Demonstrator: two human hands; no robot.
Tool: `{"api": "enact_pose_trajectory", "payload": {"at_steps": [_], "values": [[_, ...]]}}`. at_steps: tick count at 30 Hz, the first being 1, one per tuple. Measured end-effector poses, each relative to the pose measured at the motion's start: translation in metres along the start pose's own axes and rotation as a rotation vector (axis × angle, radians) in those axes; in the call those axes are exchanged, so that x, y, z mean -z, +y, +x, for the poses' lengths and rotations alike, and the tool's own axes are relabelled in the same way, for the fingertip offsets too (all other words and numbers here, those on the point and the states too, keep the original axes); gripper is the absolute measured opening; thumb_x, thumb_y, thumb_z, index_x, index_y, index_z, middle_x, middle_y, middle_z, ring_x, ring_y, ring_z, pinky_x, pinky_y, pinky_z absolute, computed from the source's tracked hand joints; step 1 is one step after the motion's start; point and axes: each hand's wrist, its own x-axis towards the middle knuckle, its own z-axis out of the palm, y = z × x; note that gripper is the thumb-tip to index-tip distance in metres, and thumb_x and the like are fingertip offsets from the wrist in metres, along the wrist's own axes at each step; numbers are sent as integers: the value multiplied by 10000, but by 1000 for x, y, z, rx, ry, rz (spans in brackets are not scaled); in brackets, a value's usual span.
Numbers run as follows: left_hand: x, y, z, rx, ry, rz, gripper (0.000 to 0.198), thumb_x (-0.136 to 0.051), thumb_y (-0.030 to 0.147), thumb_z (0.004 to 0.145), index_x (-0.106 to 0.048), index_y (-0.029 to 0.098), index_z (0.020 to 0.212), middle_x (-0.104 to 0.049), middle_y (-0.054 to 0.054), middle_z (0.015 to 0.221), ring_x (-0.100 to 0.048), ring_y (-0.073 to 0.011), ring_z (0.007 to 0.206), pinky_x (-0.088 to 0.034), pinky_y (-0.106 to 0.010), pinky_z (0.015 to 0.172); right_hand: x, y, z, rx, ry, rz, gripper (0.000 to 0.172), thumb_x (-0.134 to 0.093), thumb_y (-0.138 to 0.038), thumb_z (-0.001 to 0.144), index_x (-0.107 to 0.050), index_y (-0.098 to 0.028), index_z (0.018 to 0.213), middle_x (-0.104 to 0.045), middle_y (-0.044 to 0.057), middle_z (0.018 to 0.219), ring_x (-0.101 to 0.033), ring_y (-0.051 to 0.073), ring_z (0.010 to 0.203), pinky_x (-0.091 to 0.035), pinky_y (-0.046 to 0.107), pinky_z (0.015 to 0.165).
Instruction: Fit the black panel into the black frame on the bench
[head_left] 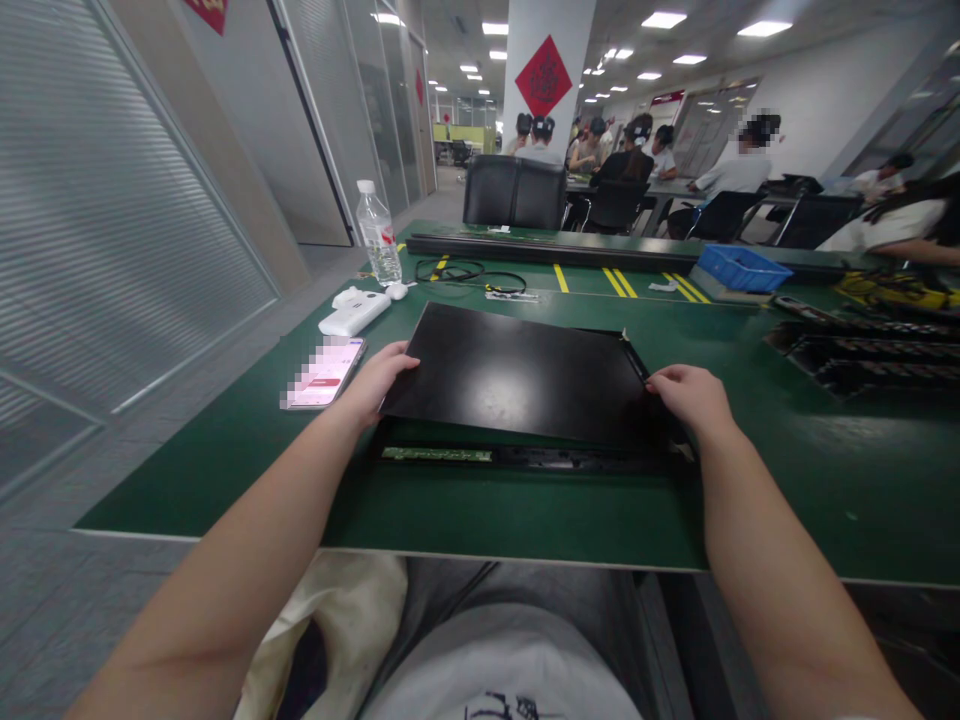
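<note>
A glossy black screen panel (517, 375) is tilted above the green table, its left side raised. My left hand (386, 380) grips the panel's left edge, thumb on top and the other fingers mostly hidden beneath. At the right edge my right hand (694, 395) is closed in a pinch; whether it holds the panel alone or also the thin black frame (634, 355) there, I cannot tell. Below the panel's near edge shows a dark strip bearing a green circuit board (435, 455). What lies under the middle of the panel is hidden.
Left of the panel lie a phone (330, 372) and a white device (354, 312), with a water bottle (379, 235) behind. A black cable (465, 272), a long dark bar (540, 246) and a blue bin (742, 268) are farther back. Dark metal parts (862, 355) sit right.
</note>
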Motion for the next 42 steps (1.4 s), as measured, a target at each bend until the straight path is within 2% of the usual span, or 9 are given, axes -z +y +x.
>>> {"api": "enact_pose_trajectory", "payload": {"at_steps": [7, 20, 33, 38, 42], "values": [[1, -1, 1, 9, 6, 9, 446, -675, 160, 638, -671, 204, 1082, -702, 6, 718, -677, -194, 628, -505, -248, 533, -2, 3, 2, 5, 8, 13, 202, -638, -328, 754, -800, -219, 803, -759, 92, 822, -670, 256, 795, -470, 327, 693], [-2, 2, -4, 13, 16, 47, 395, -655, 129, 663, -670, 208, 1049, -685, 8, 688, -679, -197, 604, -521, -252, 518, 1, -1, 0, 0, -16, -10, 236, -623, -336, 783, -809, -214, 861, -760, 95, 844, -679, 262, 824, -474, 327, 701], [-1, 1, -5, -4, 10, 70, 411, -674, 152, 669, -694, 206, 1076, -737, -25, 781, -726, -224, 698, -552, -268, 563, 4, -4, -3, -9, -11, -3, 230, -620, -330, 766, -804, -216, 842, -757, 99, 843, -683, 272, 849, -483, 333, 713], [-2, 1, -5, 7, 23, 68, 491, -671, 136, 683, -704, 200, 1169, -759, -43, 826, -740, -241, 730, -578, -297, 603, 3, -1, -1, 1, -12, -1, 202, -629, -318, 772, -797, -218, 820, -761, 97, 842, -686, 274, 844, -481, 331, 707], [-2, 1, -3, 16, 46, 55, 560, -671, 114, 705, -681, 188, 1260, -767, -48, 839, -730, -224, 690, -579, -294, 596, 2, 0, 0, 13, 3, 8, 201, -632, -320, 764, -796, -215, 811, -760, 100, 835, -683, 271, 831, -483, 334, 708]]}}
